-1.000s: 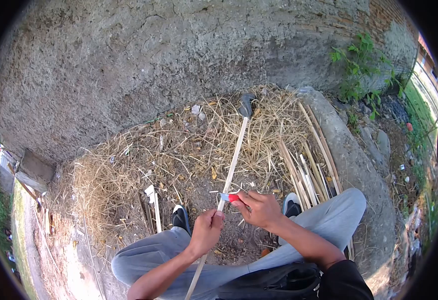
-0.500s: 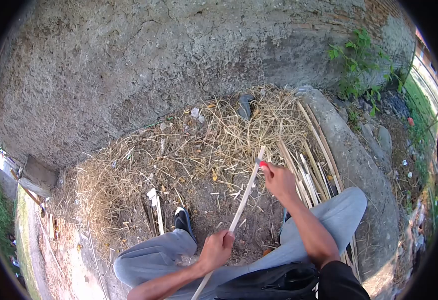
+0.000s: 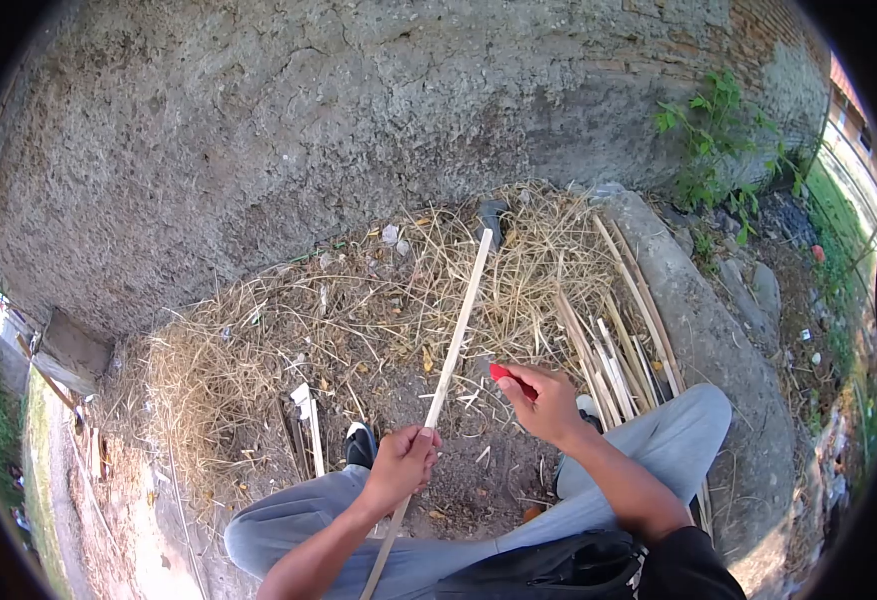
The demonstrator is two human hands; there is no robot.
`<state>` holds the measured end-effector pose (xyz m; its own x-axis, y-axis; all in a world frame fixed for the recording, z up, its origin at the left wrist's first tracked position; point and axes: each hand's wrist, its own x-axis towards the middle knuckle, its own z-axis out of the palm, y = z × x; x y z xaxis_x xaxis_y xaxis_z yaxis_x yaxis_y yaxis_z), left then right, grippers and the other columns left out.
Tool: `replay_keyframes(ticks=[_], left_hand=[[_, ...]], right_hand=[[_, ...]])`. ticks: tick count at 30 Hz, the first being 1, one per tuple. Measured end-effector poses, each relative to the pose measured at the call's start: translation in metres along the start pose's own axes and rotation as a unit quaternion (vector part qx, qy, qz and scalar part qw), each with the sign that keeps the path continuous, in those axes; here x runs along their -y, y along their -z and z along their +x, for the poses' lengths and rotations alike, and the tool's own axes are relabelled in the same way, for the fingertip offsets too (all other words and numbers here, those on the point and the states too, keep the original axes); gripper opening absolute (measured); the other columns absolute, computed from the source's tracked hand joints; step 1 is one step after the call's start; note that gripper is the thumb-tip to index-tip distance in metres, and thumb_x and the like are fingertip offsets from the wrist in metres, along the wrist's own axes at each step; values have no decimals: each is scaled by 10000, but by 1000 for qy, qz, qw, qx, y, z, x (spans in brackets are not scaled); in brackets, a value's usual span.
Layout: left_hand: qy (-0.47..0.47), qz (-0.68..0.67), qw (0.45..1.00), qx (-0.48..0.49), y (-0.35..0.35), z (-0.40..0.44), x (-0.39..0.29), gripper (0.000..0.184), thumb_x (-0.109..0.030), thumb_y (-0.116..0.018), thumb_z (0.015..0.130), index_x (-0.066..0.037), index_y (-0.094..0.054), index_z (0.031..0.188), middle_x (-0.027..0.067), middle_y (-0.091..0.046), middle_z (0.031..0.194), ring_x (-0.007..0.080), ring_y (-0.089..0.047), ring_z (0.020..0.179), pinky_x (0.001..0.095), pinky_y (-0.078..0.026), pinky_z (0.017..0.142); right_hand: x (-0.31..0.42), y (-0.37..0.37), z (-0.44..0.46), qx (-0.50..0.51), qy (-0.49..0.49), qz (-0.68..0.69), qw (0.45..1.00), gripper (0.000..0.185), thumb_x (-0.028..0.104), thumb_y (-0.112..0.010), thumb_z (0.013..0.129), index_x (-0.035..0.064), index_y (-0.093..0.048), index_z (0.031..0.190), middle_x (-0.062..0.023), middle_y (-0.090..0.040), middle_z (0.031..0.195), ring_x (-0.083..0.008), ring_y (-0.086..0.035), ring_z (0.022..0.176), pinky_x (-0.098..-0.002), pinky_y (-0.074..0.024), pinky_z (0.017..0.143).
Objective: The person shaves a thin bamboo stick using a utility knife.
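At centre frame, a long, pale wooden strip (image 3: 460,330) slants upward to the right, grasped by the nearer left hand (image 3: 399,468), while just right of it the right hand (image 3: 547,404) clasps a small red-handled tool (image 3: 499,371).

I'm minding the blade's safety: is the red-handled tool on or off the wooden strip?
Off: the right hand holds the red-handled tool beside the wooden strip, ground showing between.
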<state>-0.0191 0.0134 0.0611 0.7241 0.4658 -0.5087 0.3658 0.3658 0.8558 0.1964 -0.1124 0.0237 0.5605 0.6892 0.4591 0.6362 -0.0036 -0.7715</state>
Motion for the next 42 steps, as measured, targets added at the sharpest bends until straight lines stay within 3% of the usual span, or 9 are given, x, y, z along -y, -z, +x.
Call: replay_keyframes(ticks=[4,13,22,27,30,34,36,39,42], left_hand=[[-9,45,999,-7,-7,-4,0,281,-266,-430,1082,-41,-555,970,-34,-462,667,28,-391,485,221,-348,409],[-33,54,998,10,-11,-2,2,314,-309,-426,1084,-19,-545,1075,5,-464,621,78,-443,465,264,-426,430],[46,-107,991,59,-12,7,-3,335,-276,-409,1089,15,-491,1232,118,-607,983,91,-481,543,242,-432,488],[-10,-22,998,56,-15,6,9,282,-258,-394,1095,-17,-542,1102,43,-576,793,57,-373,520,201,-304,445],[-12,-23,999,47,-16,6,13,293,-269,-404,1095,-26,-566,1079,-19,-476,686,48,-358,513,219,-329,441],[-23,-30,999,27,-25,-1,11,302,-290,-396,1095,-39,-547,1023,-31,-421,665,45,-335,493,228,-310,422],[1,-38,999,30,-29,-3,9,285,-293,-363,1102,-76,-485,963,-48,-322,652,54,-262,477,241,-219,409],[48,-64,996,40,-29,-8,-3,299,-308,-355,1101,-81,-449,930,-43,-321,649,62,-263,464,253,-219,399],[5,-5,1000,24,-28,-4,6,311,-310,-357,1099,-77,-449,915,-35,-327,645,66,-282,454,258,-230,394]], right_hand=[[6,-8,-9,60,-67,62,994,321,293,-671,945,3,-718,1074,-154,-713,809,-252,-669,621,-330,-521,585],[2,-4,-4,61,-81,41,994,323,291,-671,947,-2,-715,1075,-153,-700,791,-240,-661,629,-334,-502,580],[11,-4,-7,57,34,-20,998,286,271,-694,925,23,-725,1063,-130,-691,779,-263,-660,610,-345,-512,547],[15,-4,-12,83,77,-76,991,274,258,-715,906,18,-730,1039,-122,-691,774,-272,-656,582,-349,-503,510],[17,-5,-15,74,86,-96,989,290,284,-708,910,25,-730,1038,-119,-694,777,-283,-653,566,-364,-498,495],[22,-4,-14,61,102,-103,988,288,300,-707,908,41,-727,1032,-87,-663,722,-259,-628,523,-353,-479,462],[24,-4,-13,56,110,-110,986,275,304,-707,907,55,-725,1022,-69,-644,692,-248,-617,507,-350,-470,448],[23,-2,-13,56,139,-175,973,240,312,-714,898,88,-717,985,-34,-597,646,-225,-598,484,-348,-455,430],[20,-5,-12,52,137,-187,971,224,320,-724,887,108,-707,958,-19,-583,640,-218,-593,480,-353,-448,423]])
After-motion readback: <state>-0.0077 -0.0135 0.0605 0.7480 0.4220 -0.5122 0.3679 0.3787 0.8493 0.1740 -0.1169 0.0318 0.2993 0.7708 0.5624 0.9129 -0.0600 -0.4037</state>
